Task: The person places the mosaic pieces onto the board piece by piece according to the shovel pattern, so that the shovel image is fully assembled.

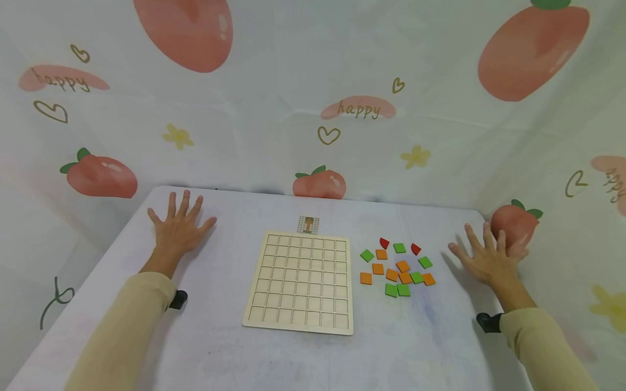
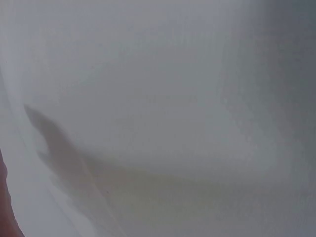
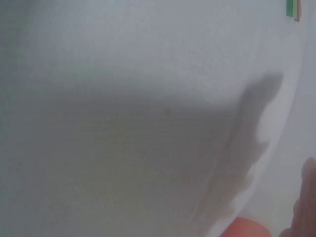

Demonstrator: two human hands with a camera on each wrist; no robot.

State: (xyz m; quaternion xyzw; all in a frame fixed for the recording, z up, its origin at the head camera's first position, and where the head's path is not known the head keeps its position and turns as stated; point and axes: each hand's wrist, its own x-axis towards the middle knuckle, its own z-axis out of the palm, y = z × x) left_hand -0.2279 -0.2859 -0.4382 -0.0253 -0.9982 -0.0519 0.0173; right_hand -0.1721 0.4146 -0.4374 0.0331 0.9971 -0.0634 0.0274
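Note:
In the head view the left hand (image 1: 178, 228) is over the table's left side, fingers spread, holding nothing. The right hand (image 1: 491, 259) is spread the same way at the right edge, also holding nothing. Between them lies a pale wooden grid board (image 1: 300, 282) with square cells, none filled. Right of the board are scattered flat tiles: several orange squares (image 1: 378, 269), several green squares (image 1: 399, 248) and two red wedge pieces (image 1: 384, 243). A small printed pattern card (image 1: 308, 225) lies behind the board. The wrist views show mostly cloth and hand shadows.
A white cloth covers the table (image 1: 210, 347). Behind it and at both sides hangs a white curtain (image 1: 264, 81) printed with peaches, hearts and the word happy. Each wrist wears a black strap-on device, such as the one on the left wrist (image 1: 178, 300).

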